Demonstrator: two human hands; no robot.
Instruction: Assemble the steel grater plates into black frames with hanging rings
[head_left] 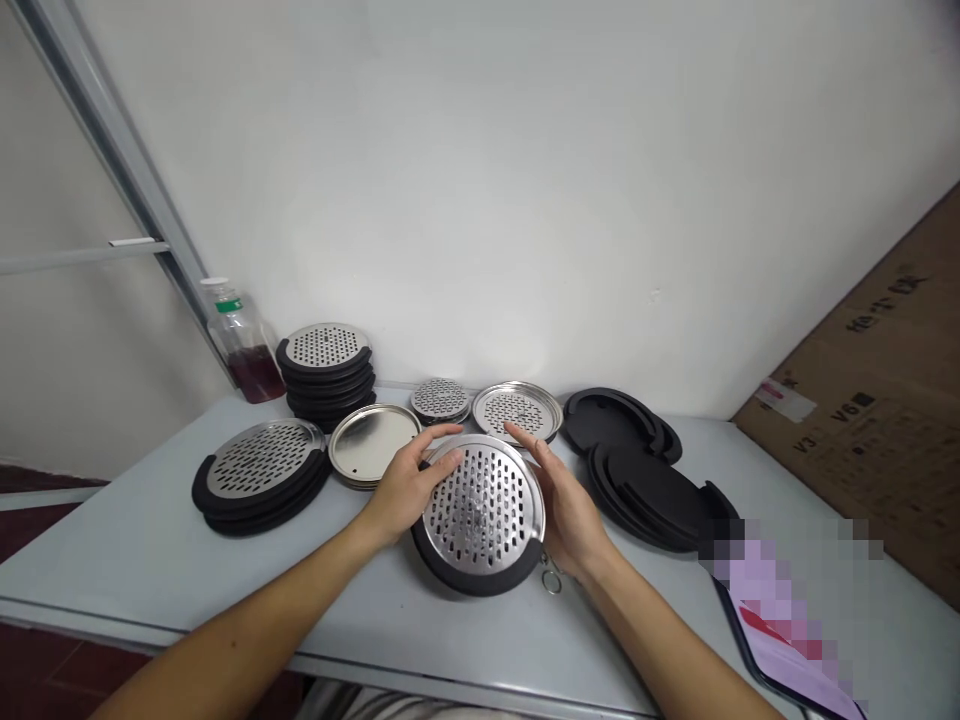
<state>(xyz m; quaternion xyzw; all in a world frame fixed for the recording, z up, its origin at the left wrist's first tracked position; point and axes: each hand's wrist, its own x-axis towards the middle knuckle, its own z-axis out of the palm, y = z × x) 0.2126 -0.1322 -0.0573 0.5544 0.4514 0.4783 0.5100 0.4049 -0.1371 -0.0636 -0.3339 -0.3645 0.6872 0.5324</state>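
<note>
Between my two hands is a round drip tray [480, 510] with a slotted silver metal top and a black rim around its near side. It is tilted toward me over the table. My left hand [410, 482] grips the upper left edge, thumb on the metal top and fingers reaching behind. My right hand [564, 505] holds the right side, its index finger along the far edge; its other fingers are partly hidden behind the tray. Just beyond lie a shallow metal dish [375, 440], a slotted metal disc in a dish [517, 412] and a small pile of slotted discs [440, 398].
Assembled trays form a tall stack [326, 365] and a lower stack [262, 465] at left. Black bases [660, 490] lie at right, near a phone [780, 630]. A metal ring [552, 581] lies by my right hand. A bottle [255, 365] and cardboard box [862, 430] flank the table.
</note>
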